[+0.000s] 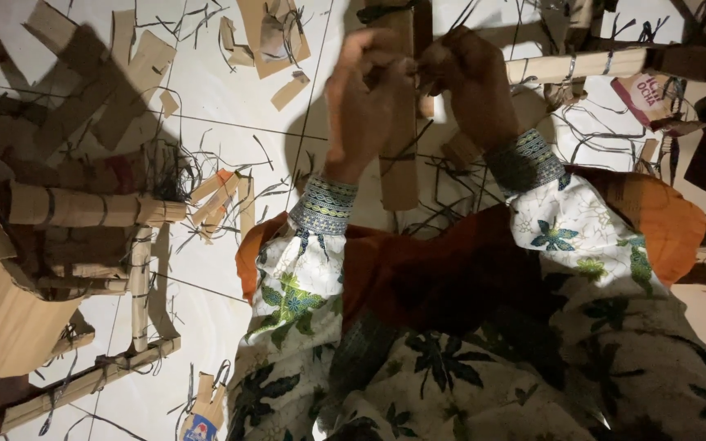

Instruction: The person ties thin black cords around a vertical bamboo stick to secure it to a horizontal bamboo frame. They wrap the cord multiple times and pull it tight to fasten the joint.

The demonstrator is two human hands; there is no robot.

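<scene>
Both hands, left hand (363,98) and right hand (469,82), pinch a rolled cardboard stick (399,122) above the littered tile floor (222,106).

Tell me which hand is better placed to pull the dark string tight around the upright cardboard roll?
Probably the right hand: it pinches beside the cardboard roll, while the left hand lies across it, steadying it.

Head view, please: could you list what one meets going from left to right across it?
Rolled cardboard frame → cardboard scraps → left hand → upright cardboard strip → right hand → horizontal cardboard roll
</scene>
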